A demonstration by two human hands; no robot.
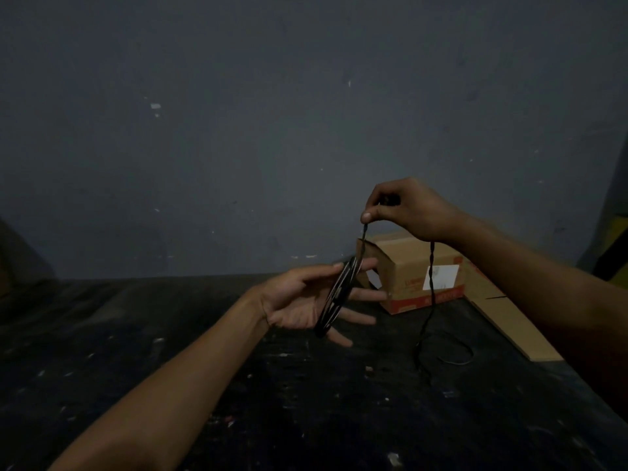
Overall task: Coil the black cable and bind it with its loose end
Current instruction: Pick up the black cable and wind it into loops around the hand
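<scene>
Wall (238, 113): flat grey plaster, matt, flecked with small pale chips, filling the upper half from 9 to 3 o'clock.
Floor (170, 385): dark, rough surface speckled with pale debris, across the lower half.
Cardboard box (418, 277): brown corrugated carton with a white label and red print, at 3 o'clock against the wall; a flat cardboard sheet (509, 321) lies beside it at 4 o'clock.
Left hand (306, 300): palm up, fingers spread straight, thumb pressing on the coil; not clenched, serving as a former for the loops.
Right hand (404, 209): raised at 2 o'clock, thumb and fingertips pinching the cable strand.
Black cable (336, 297): thin, twisted cord; several glossy oval loops wrap the left fingers, one strand rises to the right hand, and the loose tail (431, 300) hangs down to a slack curl on the floor at 4 o'clock.
</scene>
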